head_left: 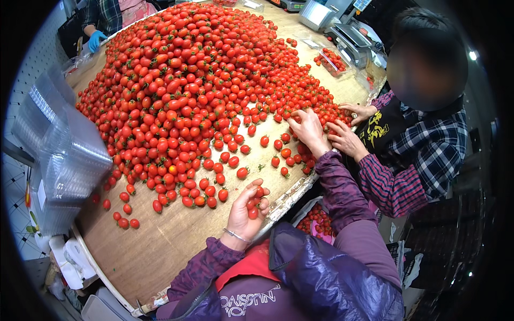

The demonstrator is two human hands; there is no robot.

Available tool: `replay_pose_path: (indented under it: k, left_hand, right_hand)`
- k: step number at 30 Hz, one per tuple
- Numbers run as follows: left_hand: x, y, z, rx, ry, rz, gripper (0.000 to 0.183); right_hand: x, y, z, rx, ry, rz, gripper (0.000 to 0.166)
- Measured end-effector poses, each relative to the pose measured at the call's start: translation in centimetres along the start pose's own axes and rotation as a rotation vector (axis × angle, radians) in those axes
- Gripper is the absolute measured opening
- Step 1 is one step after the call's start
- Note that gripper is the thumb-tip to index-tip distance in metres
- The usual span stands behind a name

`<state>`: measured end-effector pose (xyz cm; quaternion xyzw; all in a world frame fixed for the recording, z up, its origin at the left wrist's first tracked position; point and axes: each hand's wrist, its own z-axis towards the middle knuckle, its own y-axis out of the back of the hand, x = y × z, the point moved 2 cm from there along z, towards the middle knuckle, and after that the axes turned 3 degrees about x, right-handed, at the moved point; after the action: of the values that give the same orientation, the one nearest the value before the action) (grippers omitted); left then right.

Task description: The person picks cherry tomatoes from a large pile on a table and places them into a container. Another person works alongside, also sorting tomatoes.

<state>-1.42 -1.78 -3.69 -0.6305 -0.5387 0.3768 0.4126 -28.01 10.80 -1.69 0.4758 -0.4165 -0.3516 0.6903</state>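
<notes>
A large heap of red cherry tomatoes [176, 92] covers much of a wooden table [160, 240]. Several small tomatoes lie in my left hand [247, 208], cupped palm up over the near edge, with a metal bangle at its wrist. My right hand [308, 128] reaches palm down into the tomatoes at the heap's right side, its fingertips among them; whether it grips one cannot be told. Loose tomatoes [242, 173] with green calyxes are scattered between my hands and the heap.
Close beside my right hand are a co-worker's hands [347, 138]. Another person's blue-gloved hand [95, 41] is at the far left. Stacked clear plastic containers [68, 152] stand left. A filled clear box [332, 62] and a scale [351, 38] are at the back right. Below the edge, a container holds tomatoes [315, 220].
</notes>
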Motion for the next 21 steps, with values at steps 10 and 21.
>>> replay_pose_path:
  k: [10,21]
  left_hand:
    - [0.0,0.3,0.1,0.054,0.007,0.035,0.024]
    - [-0.1,0.3,0.2,0.044,0.008,0.001,0.025]
  right_hand:
    - [15.8,-5.3,-0.1,-0.112,0.453,0.483,0.029]
    - [8.4,-3.4,-1.8,0.054,0.257,0.211,0.038]
